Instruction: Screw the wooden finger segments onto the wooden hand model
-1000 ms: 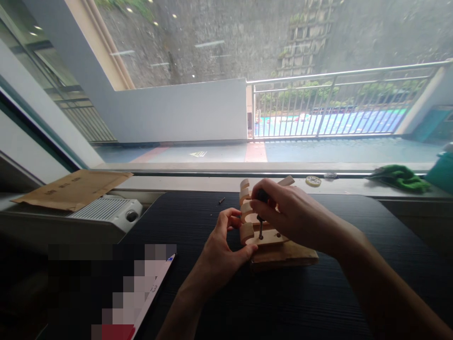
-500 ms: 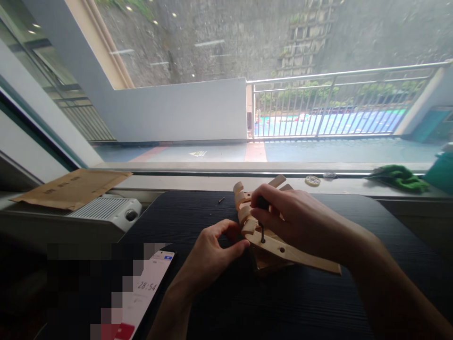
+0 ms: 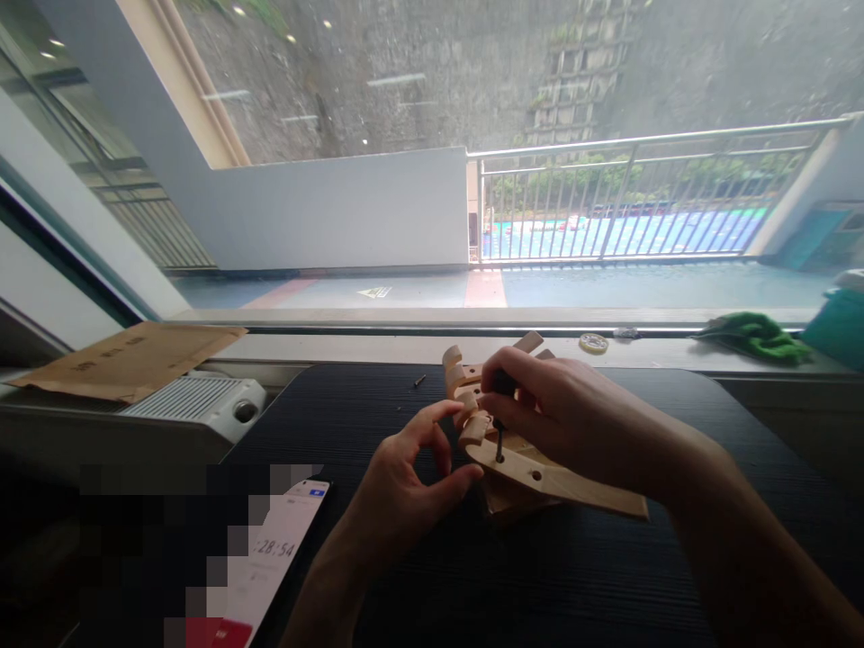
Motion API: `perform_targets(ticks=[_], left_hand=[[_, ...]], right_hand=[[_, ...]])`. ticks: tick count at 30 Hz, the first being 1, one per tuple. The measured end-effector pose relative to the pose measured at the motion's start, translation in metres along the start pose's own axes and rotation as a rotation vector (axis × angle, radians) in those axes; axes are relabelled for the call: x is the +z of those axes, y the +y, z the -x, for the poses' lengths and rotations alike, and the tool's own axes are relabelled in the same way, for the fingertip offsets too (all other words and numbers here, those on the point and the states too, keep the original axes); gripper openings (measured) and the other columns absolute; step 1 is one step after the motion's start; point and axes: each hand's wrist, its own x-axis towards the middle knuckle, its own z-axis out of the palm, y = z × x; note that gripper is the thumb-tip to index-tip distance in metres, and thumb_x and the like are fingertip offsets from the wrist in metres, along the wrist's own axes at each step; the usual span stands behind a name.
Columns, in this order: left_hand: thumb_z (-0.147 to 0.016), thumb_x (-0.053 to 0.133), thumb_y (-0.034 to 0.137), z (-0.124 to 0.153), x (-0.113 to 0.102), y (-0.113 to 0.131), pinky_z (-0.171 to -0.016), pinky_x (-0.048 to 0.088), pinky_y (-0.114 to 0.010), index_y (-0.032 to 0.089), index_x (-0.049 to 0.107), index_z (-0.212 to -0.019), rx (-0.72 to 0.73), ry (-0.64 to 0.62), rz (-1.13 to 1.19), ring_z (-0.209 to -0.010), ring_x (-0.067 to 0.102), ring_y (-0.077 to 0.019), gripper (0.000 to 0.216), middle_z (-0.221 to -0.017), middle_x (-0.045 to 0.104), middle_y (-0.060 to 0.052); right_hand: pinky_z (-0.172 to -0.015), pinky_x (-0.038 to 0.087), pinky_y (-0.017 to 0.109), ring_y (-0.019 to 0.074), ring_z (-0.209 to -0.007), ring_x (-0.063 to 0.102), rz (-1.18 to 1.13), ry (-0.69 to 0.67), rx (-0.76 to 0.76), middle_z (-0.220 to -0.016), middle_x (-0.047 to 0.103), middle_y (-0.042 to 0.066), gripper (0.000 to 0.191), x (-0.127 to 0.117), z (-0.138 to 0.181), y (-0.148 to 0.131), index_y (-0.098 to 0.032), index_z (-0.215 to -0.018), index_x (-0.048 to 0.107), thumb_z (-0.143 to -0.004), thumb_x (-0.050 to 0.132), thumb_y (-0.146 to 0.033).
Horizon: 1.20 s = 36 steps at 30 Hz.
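A pale wooden assembly (image 3: 540,475) of curved ribs on flat boards lies on the black ribbed table (image 3: 472,576). My right hand (image 3: 560,418) is closed around a small dark screwdriver (image 3: 499,432), held upright with its tip in a hole of the top board. My left hand (image 3: 405,477) sits just left of the wood, thumb touching its near edge, fingers curled loosely with nothing in them. A tiny screw (image 3: 419,381) lies on the table behind.
A phone (image 3: 280,549) showing a timer lies at the front left. A white heater (image 3: 195,405) and a brown envelope (image 3: 128,360) sit at the left. On the window sill are a tape roll (image 3: 593,343) and green cloth (image 3: 760,335).
The top board has swung round so its long end points right. My left hand let go of the ribs and its fingers lifted. The screwdriver stays in the board.
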Motion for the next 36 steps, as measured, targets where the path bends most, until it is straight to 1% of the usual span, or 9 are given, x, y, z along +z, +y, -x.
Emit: perform_targets(ticks=[2,11,15,19,22,26,30,34,36], left_hand=[[-0.077,0.068,0.027,0.000,0.002,-0.002,-0.070,0.045,-0.023,0.028,0.051,-0.125,0.029,0.011,0.011,-0.066,0.056,-0.0100,0.051,-0.070,0.053,0.007],[-0.081,0.063,0.019,-0.003,0.000,-0.002,-0.066,0.047,-0.023,0.022,0.067,-0.106,0.256,0.061,0.018,-0.071,0.056,-0.0117,0.025,-0.077,0.058,0.001],[-0.079,0.066,0.016,-0.004,-0.001,0.001,-0.084,0.048,-0.027,0.019,0.069,-0.095,0.321,0.105,0.033,-0.093,0.059,-0.0167,0.017,-0.099,0.063,-0.004],[-0.078,0.065,0.011,-0.004,0.003,0.001,-0.087,0.047,-0.029,0.020,0.062,-0.106,0.347,0.078,0.060,-0.095,0.057,-0.0162,0.030,-0.100,0.060,-0.003],[-0.078,0.063,0.009,-0.003,0.009,0.000,-0.084,0.047,-0.028,0.023,0.055,-0.118,0.327,0.016,0.054,-0.091,0.055,-0.0149,0.043,-0.097,0.055,-0.002],[-0.078,0.062,0.009,-0.002,0.014,0.000,-0.077,0.046,-0.026,0.022,0.057,-0.105,0.290,0.011,0.066,-0.082,0.053,-0.0130,0.030,-0.087,0.052,0.001],[-0.074,0.066,0.011,-0.001,0.012,0.002,-0.073,0.045,-0.024,0.021,0.057,-0.093,0.257,0.019,0.057,-0.080,0.053,-0.0131,0.023,-0.088,0.055,0.001],[-0.075,0.070,0.026,0.003,0.011,0.003,-0.066,0.045,-0.024,0.020,0.058,-0.085,0.136,-0.022,-0.010,-0.073,0.055,-0.0137,0.017,-0.080,0.058,0.002],[-0.074,0.071,0.033,0.005,0.014,0.004,-0.066,0.046,-0.025,0.021,0.060,-0.087,0.085,-0.053,-0.023,-0.072,0.057,-0.0146,0.021,-0.078,0.061,0.002]], right_hand=[[-0.051,0.030,0.021,0.0092,-0.058,0.051,-0.003,0.000,-0.002,-0.070,0.061,-0.007,0.009,0.000,0.000,0.001,-0.027,-0.095,0.049,-0.092,0.044,-0.033],[-0.052,0.030,0.021,0.0086,-0.058,0.049,-0.027,0.013,-0.007,-0.068,0.060,-0.007,0.007,0.002,-0.003,0.002,-0.026,-0.093,0.048,-0.092,0.044,-0.031],[-0.051,0.030,0.020,0.0086,-0.058,0.049,-0.024,0.019,-0.004,-0.068,0.059,-0.007,0.007,0.003,-0.003,0.003,-0.025,-0.093,0.048,-0.091,0.044,-0.031],[-0.050,0.031,0.020,0.0092,-0.058,0.049,0.049,-0.052,-0.054,-0.069,0.059,-0.005,0.011,-0.007,-0.006,0.001,-0.025,-0.089,0.051,-0.091,0.045,-0.033],[-0.051,0.030,0.020,0.0090,-0.057,0.049,0.137,-0.170,-0.105,-0.070,0.061,-0.004,0.014,-0.020,-0.011,-0.003,-0.024,-0.086,0.056,-0.090,0.047,-0.034],[-0.051,0.029,0.022,0.0091,-0.057,0.049,0.269,-0.272,-0.124,-0.072,0.062,-0.002,0.021,-0.035,-0.017,-0.008,-0.022,-0.082,0.061,-0.088,0.048,-0.037],[-0.050,0.027,0.023,0.0092,-0.056,0.047,0.337,-0.399,-0.099,-0.070,0.061,-0.001,0.016,-0.043,-0.016,-0.019,-0.021,-0.079,0.063,-0.084,0.052,-0.031],[-0.051,0.029,0.024,0.0106,-0.059,0.048,0.421,-0.479,-0.062,-0.071,0.062,0.001,0.009,-0.047,-0.015,-0.033,-0.019,-0.079,0.064,-0.080,0.056,-0.022],[-0.052,0.029,0.024,0.0111,-0.060,0.049,0.441,-0.495,-0.046,-0.072,0.062,0.001,0.011,-0.048,-0.016,-0.038,-0.019,-0.080,0.065,-0.081,0.054,-0.020]])
